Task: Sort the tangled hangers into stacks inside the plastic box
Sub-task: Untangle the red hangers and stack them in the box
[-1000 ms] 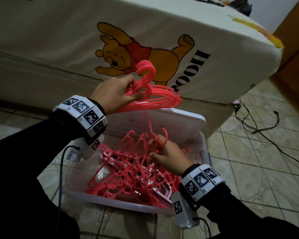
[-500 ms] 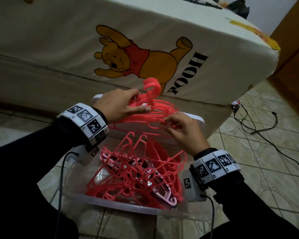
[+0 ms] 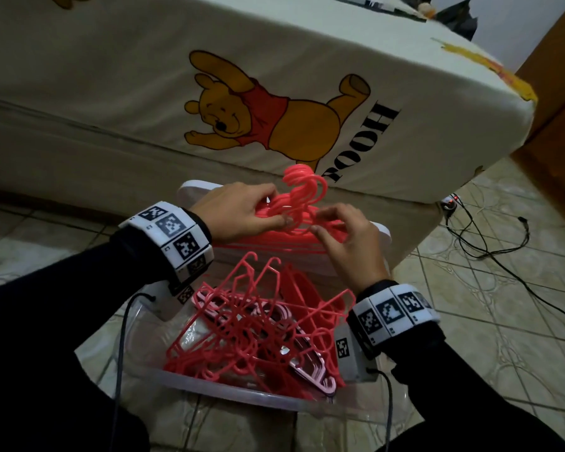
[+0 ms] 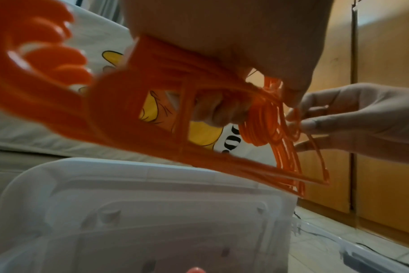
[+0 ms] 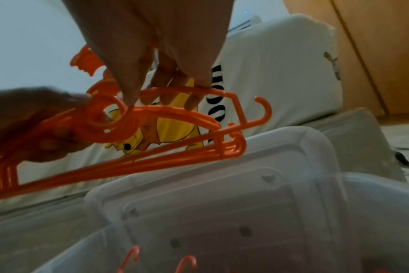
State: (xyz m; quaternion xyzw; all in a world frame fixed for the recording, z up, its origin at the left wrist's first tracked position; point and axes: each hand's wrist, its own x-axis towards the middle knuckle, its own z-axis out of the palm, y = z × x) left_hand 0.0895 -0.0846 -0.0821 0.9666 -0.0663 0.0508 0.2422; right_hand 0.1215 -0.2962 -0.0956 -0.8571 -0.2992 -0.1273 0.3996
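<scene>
Stacked hangers [image 3: 302, 220] are held above plastic box [image 3: 242, 389], at its 12 o'clock edge. Left hand [image 3: 238, 213] grip is clamped at the necks; right hand [image 3: 349, 236] pinches one hanger. Tangled hangers [image 3: 252, 331] are left inside.

The plastic box [image 3: 229, 388] is choked by a tangled heap of hangers [image 3: 242, 327], thickest at its middle and right. Its white lid [image 3: 380, 233] leans upright at the far side, with the bed [image 3: 111, 93] just behind. Bare floor tiles [image 3: 470, 321] lie open to the right, crossed farther out by black cables [image 3: 490, 252].
</scene>
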